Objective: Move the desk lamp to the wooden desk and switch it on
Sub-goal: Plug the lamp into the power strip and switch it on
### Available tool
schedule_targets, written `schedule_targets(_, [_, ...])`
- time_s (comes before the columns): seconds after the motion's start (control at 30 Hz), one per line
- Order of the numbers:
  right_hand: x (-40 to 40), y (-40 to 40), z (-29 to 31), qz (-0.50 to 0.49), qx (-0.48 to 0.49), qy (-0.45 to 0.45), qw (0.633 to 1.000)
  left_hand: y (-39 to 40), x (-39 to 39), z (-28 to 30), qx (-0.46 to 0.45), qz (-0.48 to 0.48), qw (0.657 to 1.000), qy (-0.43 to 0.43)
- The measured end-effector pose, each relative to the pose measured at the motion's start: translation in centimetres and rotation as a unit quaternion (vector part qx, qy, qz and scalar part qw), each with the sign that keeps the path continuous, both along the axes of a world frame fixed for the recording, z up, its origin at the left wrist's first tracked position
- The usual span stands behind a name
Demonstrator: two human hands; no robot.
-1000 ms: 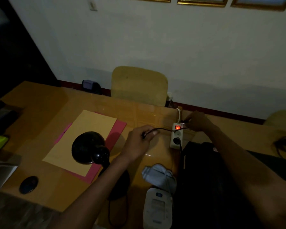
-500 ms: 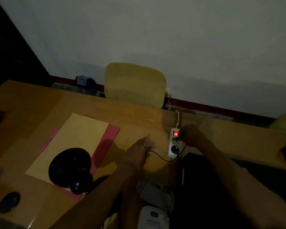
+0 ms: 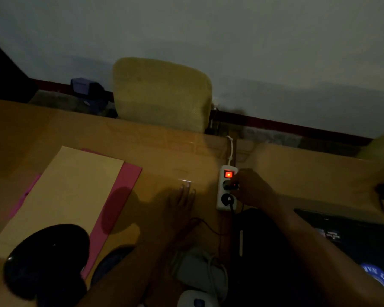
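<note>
desk lamp [image 3: 47,260] sits lower left of the frame on the wooden desk [image 3: 169,151], black shade dark, not lit. its thin black cord [image 3: 206,227] runs right across the lower centre toward the white power strip [image 3: 227,188], centre right.

the strip's long axis runs up and down the frame; red rocker switch [image 3: 228,174] glows at its upper end, two sockets below. the lower socket has a black plug [image 3: 228,199] seated in it.

your right hand [image 3: 252,189] is the nearer one, touching the strip from its right side, fingers closed around a small dark plug at the upper socket. too dim to tell if the prongs are fully home. judgement: the push runs leftward and down into that socket.

your left hand [image 3: 182,203] lies open and flat on the desk, just left of the strip, holding nothing.

around: a tan envelope [image 3: 60,196] over a pink folder [image 3: 122,196] at left, a yellow chair [image 3: 162,94] behind the desk, a dark bag [image 3: 264,251] below the strip, a white device with tubing [image 3: 197,275] at bottom centre. nothing blocks the socket; the seated plug's cord crowds your wrist.
</note>
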State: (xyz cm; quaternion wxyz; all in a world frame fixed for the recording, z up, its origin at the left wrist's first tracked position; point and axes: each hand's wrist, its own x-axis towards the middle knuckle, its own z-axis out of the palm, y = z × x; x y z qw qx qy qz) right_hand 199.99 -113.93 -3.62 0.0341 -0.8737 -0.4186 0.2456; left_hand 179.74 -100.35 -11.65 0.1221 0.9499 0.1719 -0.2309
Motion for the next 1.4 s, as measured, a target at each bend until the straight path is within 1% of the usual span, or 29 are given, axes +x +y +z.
schedule_targets(0.1, [0.5, -0.2, -0.4, 0.017, -0.019, 0.018, 1.0, -0.5, 0.0, -0.7, -0.018, 0.023, 1.0, -0.008])
schedule_targets(0.23, [0.8, 0.0, -0.4, 0.028, -0.032, 0.022, 0.999, -1.1, 0.1, -0.1, 0.024, 0.034, 0.998, -0.041])
schedule_targets(0.3, [0.8, 0.3, -0.4, 0.02, -0.028, 0.019, 0.999, -1.1, 0.0, -0.2, -0.001, 0.03, 0.999, -0.023])
schedule_targets(0.43, [0.4, 0.3, -0.6, -0.014, 0.006, 0.019, 1.0, -1.1, -0.1, -0.9, -0.031, 0.046, 0.996, -0.065])
schedule_targets(0.53, [0.2, -0.3, -0.6, -0.091, 0.051, 0.034, 0.994, -1.1, -0.2, -1.6, -0.003, 0.035, 0.996, -0.083])
schedule_targets(0.6, [0.0, -0.7, -0.6, -0.122, 0.066, 0.052, 0.989, -0.9, -0.2, -1.8, -0.019, 0.039, 0.997, -0.064])
schedule_targets(0.7, [0.0, -1.0, -0.7, -0.083, 0.04, 0.045, 0.995, -1.1, -0.2, -1.4, -0.028, 0.046, 0.996, -0.075])
schedule_targets(0.87, [0.0, -0.2, -0.2, -0.052, 0.013, 0.038, 0.998, -1.1, -0.4, -1.4, 0.025, 0.038, 0.996, -0.082])
schedule_targets(0.93, [0.0, 0.2, -0.1, -0.052, 0.004, 0.035, 0.998, -0.9, -0.4, -2.3, 0.001, 0.037, 0.995, -0.092])
schedule_targets(0.97, [-0.1, 0.3, -0.1, -0.058, 0.004, 0.034, 0.998, -0.8, -0.5, -2.7, -0.015, 0.04, 0.995, -0.092])
schedule_targets(1.03, [0.1, 0.8, -0.1, -0.071, 0.008, 0.032, 0.997, -0.9, -0.5, -3.1, -0.011, 0.04, 0.995, -0.089])
schedule_targets(1.1, [0.1, 1.3, -0.3, -0.079, 0.018, 0.026, 0.996, -0.9, -0.5, -3.2, 0.007, 0.031, 0.998, -0.051])
schedule_targets(1.23, [-0.2, 1.9, -0.6, -0.086, 0.025, 0.022, 0.996, -0.7, -0.4, -2.7, 0.001, 0.035, 0.998, -0.055])
schedule_targets(1.33, [0.4, 1.1, -0.2, -0.131, 0.05, 0.007, 0.99, -0.9, -0.4, -2.0, 0.006, 0.036, 0.998, -0.047])
schedule_targets(1.4, [0.9, 0.3, 0.2, -0.152, 0.061, 0.013, 0.986, -1.0, -0.3, -1.6, 0.008, 0.038, 0.998, -0.041])
